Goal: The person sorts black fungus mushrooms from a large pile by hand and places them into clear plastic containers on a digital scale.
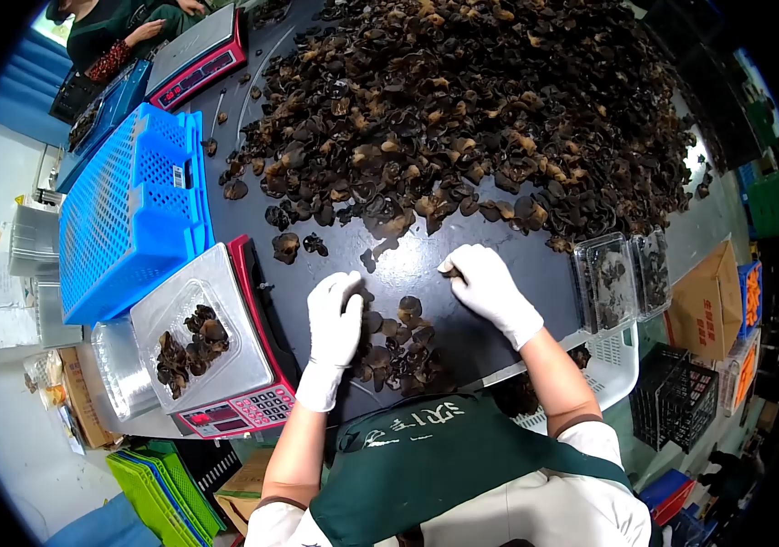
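Observation:
My right hand (490, 288), in a white glove, is closed in a pinch on a small dark piece of wood ear mushroom at its fingertips. My left hand (334, 319), also gloved, hovers by the scale's right side, thumb apart from loosely bent fingers, nothing visible in it. Between my hands and my apron lies a small group of wood ear mushrooms (404, 351). Beyond both hands spreads a large heap of wood ears (462, 109). On the scale (148, 314) at left, a clear plastic tray (223, 296) holds several dark wood ears.
A blue plastic crate (139, 205) stands left, beyond the scale. Filled clear boxes (606, 283) sit at the table's right edge, near a white basket (615, 365) and a cardboard box (706, 305). Another person's hand (145, 33) shows top left, near a second scale (198, 59).

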`<state>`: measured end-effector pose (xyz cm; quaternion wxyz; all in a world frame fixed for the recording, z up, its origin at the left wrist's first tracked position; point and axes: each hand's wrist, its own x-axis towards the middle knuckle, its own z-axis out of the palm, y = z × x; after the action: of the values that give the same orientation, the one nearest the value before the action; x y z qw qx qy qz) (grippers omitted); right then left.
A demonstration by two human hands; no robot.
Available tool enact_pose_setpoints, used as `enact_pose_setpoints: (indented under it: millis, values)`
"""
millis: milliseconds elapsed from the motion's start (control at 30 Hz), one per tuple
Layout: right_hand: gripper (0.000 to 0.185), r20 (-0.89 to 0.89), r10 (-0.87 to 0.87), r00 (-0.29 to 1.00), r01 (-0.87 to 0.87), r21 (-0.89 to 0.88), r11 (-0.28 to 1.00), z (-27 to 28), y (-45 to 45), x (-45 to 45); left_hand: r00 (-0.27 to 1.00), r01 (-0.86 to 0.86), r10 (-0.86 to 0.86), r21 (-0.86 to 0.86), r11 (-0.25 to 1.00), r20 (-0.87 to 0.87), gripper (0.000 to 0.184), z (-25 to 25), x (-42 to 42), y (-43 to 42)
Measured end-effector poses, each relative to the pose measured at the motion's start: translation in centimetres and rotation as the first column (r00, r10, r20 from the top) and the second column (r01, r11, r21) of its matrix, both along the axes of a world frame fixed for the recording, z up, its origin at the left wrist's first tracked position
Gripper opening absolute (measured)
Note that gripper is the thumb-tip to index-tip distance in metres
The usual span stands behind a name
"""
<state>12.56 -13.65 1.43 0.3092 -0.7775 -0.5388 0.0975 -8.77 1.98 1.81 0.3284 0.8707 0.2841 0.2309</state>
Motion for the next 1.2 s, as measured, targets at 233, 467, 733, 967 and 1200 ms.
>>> enact_pose_setpoints:
  millis: [233, 467, 733, 967, 1200]
  values:
    - [0.031, -0.255, 0.383, 0.888, -0.350, 0.168, 0.922, 1.7, 0.4, -7.3, 0.931, 0.302, -0.309, -0.065, 0.951, -0.196, 0.033, -2.2, -2.7, -1.1]
    - [0.041, -0.518, 0.145, 0.843, -0.073, 0.157, 0.985, 2.8, -4.1, -4.9, 0.998, -0.060, 0.053, -0.206, 0.977, -0.040, 0.042, 1.1, -6.9, -3.4]
    - [0.082, -0.112, 0.268, 0.957, -0.287, -0.234, 0.929, 3.3, -8.4, -5.4, 0.887, 0.184, -0.193, -0.061, 0.981, -0.419, 0.112, 1.0, -11.3, -6.9]
    - [0.024, 0.002, 0.141, 0.990, -0.140, 0.118, 0.983, 0.6, -4.2, -7.9, 0.904, 0.072, -0.075, -0.022, 0.997, -0.420, 0.120, -1.1, -11.1, -7.1]
    - [0.014, 0.301, 0.224, 0.927, -0.237, 0.006, 0.972, 0.9, 0.9, -10.3, 0.931, 0.031, -0.050, -0.057, 0.998, -0.362, 0.119, -0.5, -11.1, -7.5]
